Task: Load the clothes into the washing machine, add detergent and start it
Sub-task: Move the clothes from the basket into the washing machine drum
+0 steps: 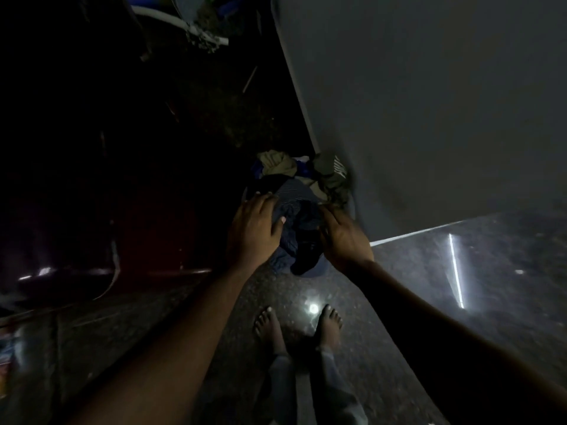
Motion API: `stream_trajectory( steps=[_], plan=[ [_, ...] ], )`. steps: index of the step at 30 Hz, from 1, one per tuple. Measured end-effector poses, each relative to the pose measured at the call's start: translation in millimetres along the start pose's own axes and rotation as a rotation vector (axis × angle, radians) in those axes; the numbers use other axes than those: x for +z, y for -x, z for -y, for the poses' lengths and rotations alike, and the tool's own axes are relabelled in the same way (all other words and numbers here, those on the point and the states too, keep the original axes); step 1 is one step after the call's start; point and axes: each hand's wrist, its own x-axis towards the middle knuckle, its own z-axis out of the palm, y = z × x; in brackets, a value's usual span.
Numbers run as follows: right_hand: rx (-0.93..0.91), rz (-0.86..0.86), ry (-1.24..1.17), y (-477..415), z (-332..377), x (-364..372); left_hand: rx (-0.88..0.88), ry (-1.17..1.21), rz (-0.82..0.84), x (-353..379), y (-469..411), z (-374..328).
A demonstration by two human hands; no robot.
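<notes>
A pile of clothes (294, 191) lies in a round tub on the floor, in dim light, beside a tall grey panel (429, 102). On top is a dark blue striped garment (291, 200); olive and beige pieces (277, 162) lie behind it. My left hand (254, 231) rests on the left side of the pile with its fingers spread over the blue garment. My right hand (343, 237) presses on the right side of the pile, fingers curled into the dark fabric. No washing machine door or detergent shows.
A dark red, shiny object (92, 225) fills the left side. A white hose (181, 24) runs at the top left. My bare feet (297, 326) stand on a speckled, glossy floor (460, 271) with light reflections.
</notes>
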Motion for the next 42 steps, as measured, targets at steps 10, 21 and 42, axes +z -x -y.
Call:
stream_trajectory(
  steps=[10,21,42],
  plan=[
    [0.013,0.225,-0.037,-91.1,-21.0,72.0,-0.042,0.134,0.179,90.7,-28.6,41.3],
    [0.281,-0.066,-0.588,-39.4,3.4,12.0,-0.188,0.364,0.148,62.7,-3.7,16.1],
    [0.017,-0.262,-1.104,14.4,100.2,-245.3,-0.064,0.604,-0.286,-223.5,-36.2,-120.1]
  ],
)
